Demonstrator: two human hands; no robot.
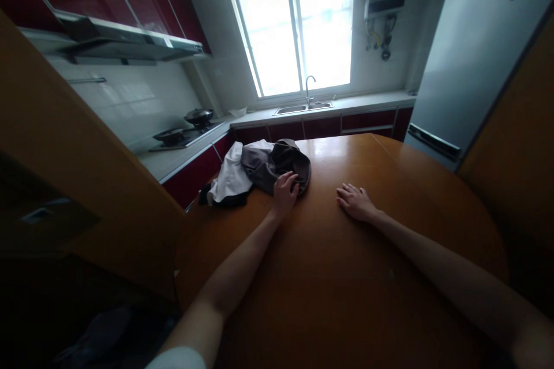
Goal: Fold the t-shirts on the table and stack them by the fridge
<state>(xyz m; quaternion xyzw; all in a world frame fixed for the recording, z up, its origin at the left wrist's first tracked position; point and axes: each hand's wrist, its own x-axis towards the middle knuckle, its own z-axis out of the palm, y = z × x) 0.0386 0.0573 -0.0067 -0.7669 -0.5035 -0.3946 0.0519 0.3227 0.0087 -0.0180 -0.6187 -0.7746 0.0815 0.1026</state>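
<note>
A crumpled heap of clothes lies on the left far side of the brown wooden table. It includes a dark grey garment and a white garment with black parts at its lower edge. My left hand rests at the near right edge of the dark garment, its fingers slightly bent and apart, touching the cloth without gripping it. To the right, my right hand lies palm down on the bare tabletop, fingers stretched out, holding nothing.
Beyond the table runs a counter with a sink and a tap under a bright window. Pans stand on the stove at left, below a range hood. A fridge stands at right.
</note>
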